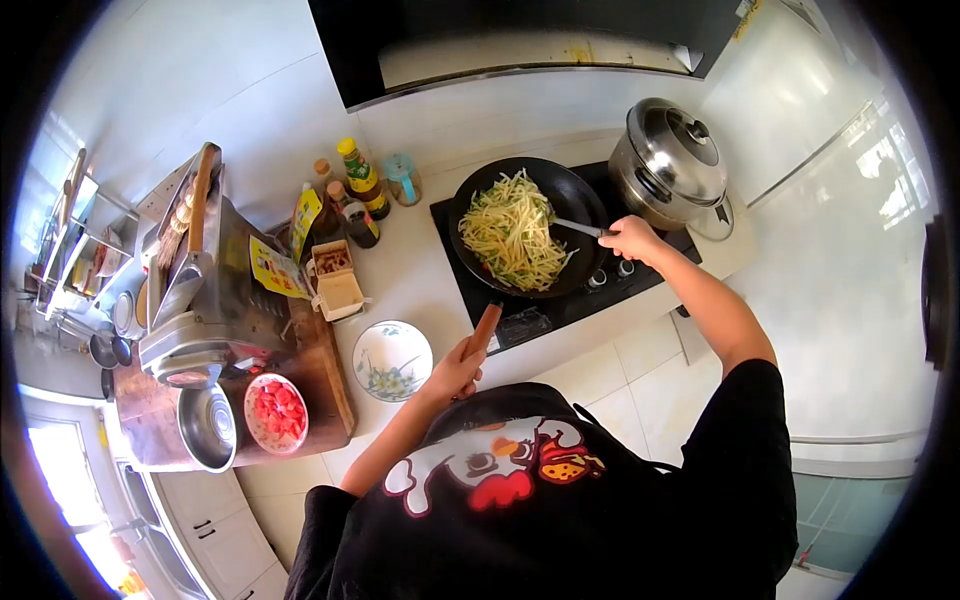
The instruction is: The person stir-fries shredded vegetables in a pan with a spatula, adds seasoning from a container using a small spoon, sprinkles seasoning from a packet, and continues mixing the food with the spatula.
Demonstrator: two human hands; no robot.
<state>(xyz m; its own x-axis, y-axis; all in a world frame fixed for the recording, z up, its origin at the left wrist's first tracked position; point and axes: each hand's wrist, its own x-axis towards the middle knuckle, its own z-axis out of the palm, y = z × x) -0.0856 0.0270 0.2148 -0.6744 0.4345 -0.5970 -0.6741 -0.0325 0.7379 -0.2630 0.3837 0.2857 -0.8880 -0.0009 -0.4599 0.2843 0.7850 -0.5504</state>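
Note:
A black wok (588, 195) sits on the black stove (530, 325), holding a heap of pale shredded vegetables with green bits (515, 230). My left hand (458, 372) is closed round the wok's brown wooden handle (484, 328), at the near side of the wok. On the right, my right hand (633, 240) grips the end of a spatula (580, 227). The spatula's metal shaft reaches over the wok's right rim, and its blade is hidden among the shreds.
A lidded steel pot (660, 165) stands right of the wok. Left of the stove are a floral plate (393, 350), an open box (338, 290), bottles (362, 180) and a glass jar (402, 180). A wooden board (325, 390) bears a red-filled bowl (277, 413) and a steel bowl (208, 425).

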